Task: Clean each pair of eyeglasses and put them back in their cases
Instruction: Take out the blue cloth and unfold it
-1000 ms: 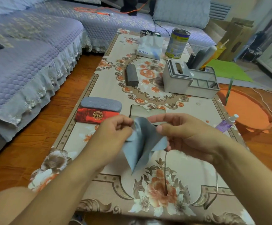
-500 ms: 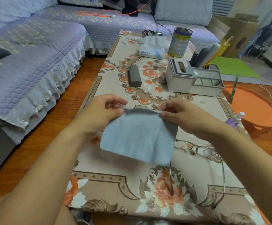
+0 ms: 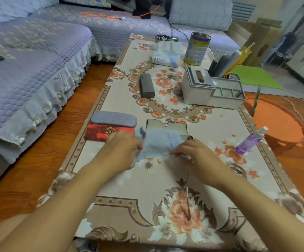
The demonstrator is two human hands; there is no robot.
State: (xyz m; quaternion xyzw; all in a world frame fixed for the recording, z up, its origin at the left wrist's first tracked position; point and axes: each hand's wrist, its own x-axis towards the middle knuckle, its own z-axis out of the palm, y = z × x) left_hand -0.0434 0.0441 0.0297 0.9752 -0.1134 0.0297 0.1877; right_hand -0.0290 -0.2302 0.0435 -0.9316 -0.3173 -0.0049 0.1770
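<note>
A grey-blue cleaning cloth (image 3: 158, 144) lies spread over the near part of an open flat case (image 3: 166, 124) on the table. My left hand (image 3: 124, 148) pinches the cloth's left edge. My right hand (image 3: 194, 155) pinches its near right corner. A thin temple arm of a pair of eyeglasses (image 3: 187, 193) points toward me below my right hand; the rest of the frame is hidden under my right arm. A grey case (image 3: 114, 118) and a red case (image 3: 100, 132) lie shut to the left. A dark case (image 3: 147, 85) lies farther back.
A purple spray bottle (image 3: 251, 140) lies at the table's right edge. A grey desk organizer (image 3: 211, 88), a tin can (image 3: 198, 49) and a tissue pack (image 3: 166, 51) stand at the back. A sofa (image 3: 38, 60) is on the left, an orange basin (image 3: 278, 122) on the right.
Both hands opened the bunched cloth out flat in the air, then lowered it forward onto the open case on the table.
</note>
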